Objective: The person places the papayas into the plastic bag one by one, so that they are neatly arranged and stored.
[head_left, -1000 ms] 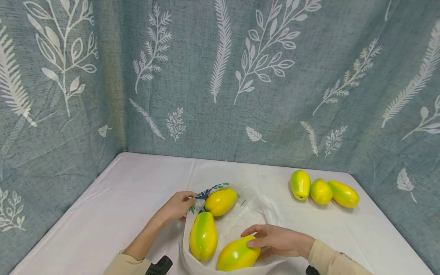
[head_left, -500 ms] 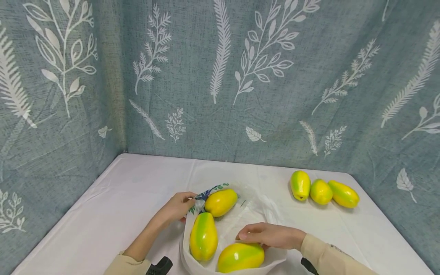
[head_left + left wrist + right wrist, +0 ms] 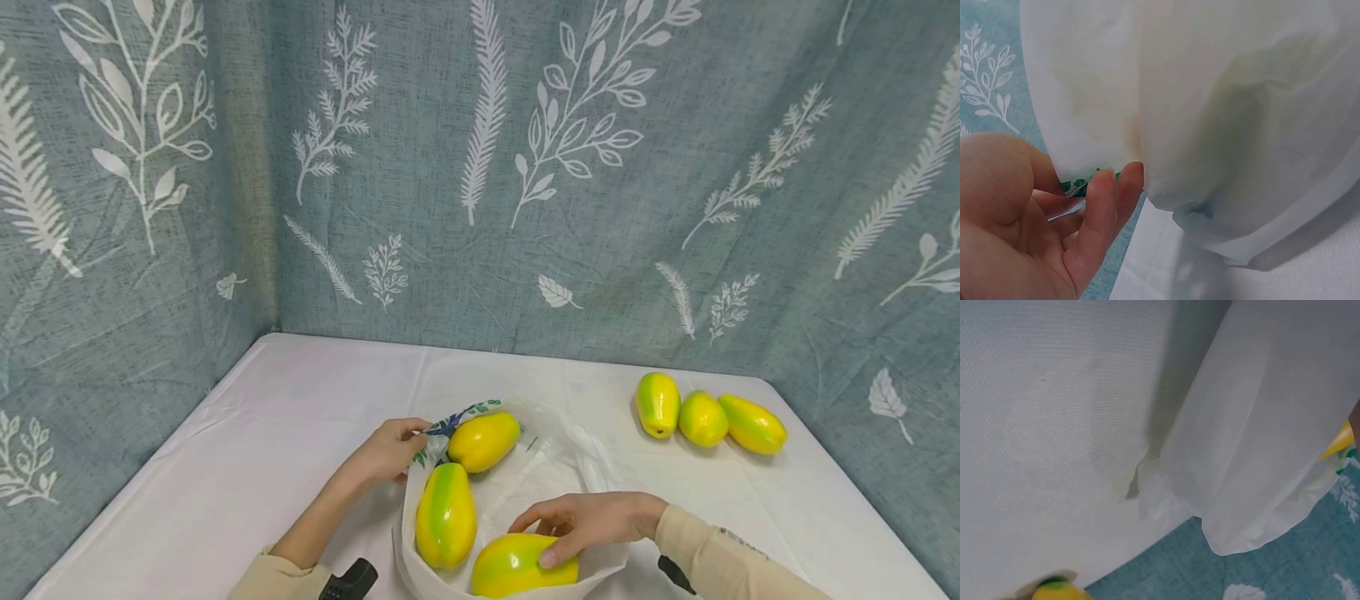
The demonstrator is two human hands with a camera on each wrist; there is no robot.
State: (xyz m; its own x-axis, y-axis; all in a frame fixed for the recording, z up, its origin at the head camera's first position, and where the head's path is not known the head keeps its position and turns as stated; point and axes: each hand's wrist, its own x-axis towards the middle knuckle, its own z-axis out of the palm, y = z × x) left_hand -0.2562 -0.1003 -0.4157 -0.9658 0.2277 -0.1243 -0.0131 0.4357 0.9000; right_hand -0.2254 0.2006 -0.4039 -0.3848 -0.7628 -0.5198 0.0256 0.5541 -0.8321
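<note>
A white plastic bag (image 3: 517, 500) with a blue and green printed rim lies spread open, three yellow-green papayas inside. One papaya (image 3: 483, 442) sits at its far side, another (image 3: 446, 517) at its left, and the third (image 3: 517, 568) at its near side. My left hand (image 3: 386, 450) pinches the bag's printed left rim; the left wrist view shows thumb and fingers on that edge (image 3: 1075, 186). My right hand (image 3: 596, 521) is over the near papaya, thumb on its top right and fingers curled behind it. In the right wrist view the bag mostly blocks that hand.
Three more papayas (image 3: 702, 418) lie side by side at the table's back right. The table has a white cloth (image 3: 315, 392). A blue-grey leaf-patterned curtain (image 3: 420, 183) stands along its back and sides.
My right hand lifted off the near papaya, then came back down with its thumb on the fruit. That papaya has turned slightly, lying more level. My left hand stays on the rim.
</note>
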